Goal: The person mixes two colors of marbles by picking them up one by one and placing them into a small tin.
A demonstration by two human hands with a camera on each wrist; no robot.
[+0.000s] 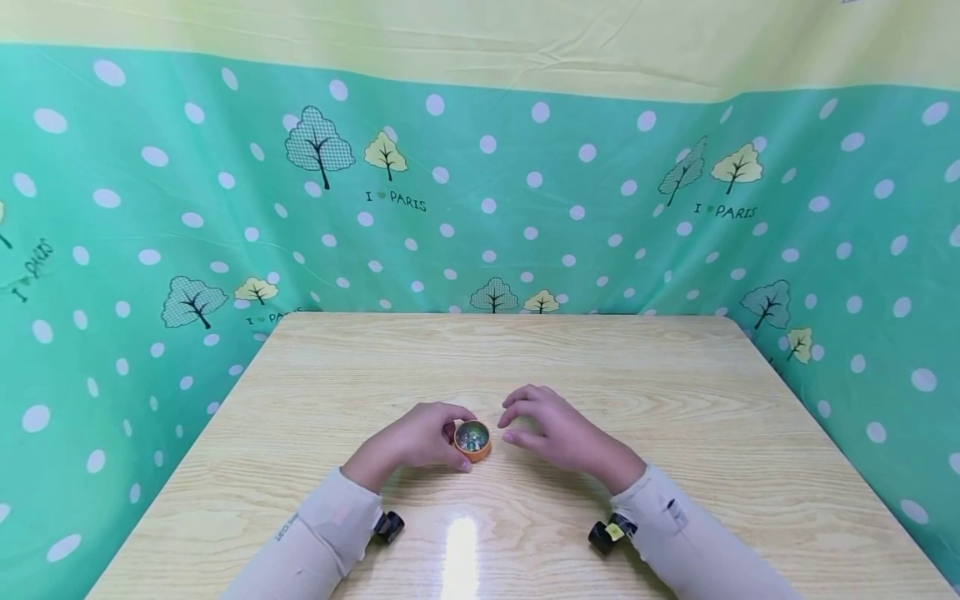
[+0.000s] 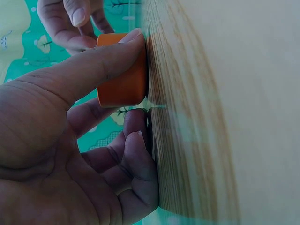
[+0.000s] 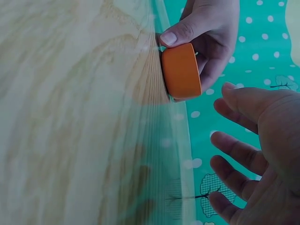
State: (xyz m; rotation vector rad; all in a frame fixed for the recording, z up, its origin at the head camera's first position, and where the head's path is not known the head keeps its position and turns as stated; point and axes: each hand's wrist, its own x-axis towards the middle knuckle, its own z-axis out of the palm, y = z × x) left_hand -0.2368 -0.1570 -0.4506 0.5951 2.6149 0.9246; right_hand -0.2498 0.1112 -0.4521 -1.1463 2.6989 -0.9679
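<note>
A short round orange case with a glassy top and a mottled, many-coloured inside sits on the wooden table. My left hand holds it from the left, thumb at the near side and a finger at the far side. In the left wrist view the thumb lies along the orange wall, while the other fingers bend near the tabletop. Just right of the case hovers my right hand, fingers spread and slightly bent, apart from it. The right wrist view shows nothing in this hand.
The light wood table reaches back to a green dotted curtain, which also hangs along both sides. Black wrist cameras sit under the cuffs, one at the left wrist and one at the right wrist.
</note>
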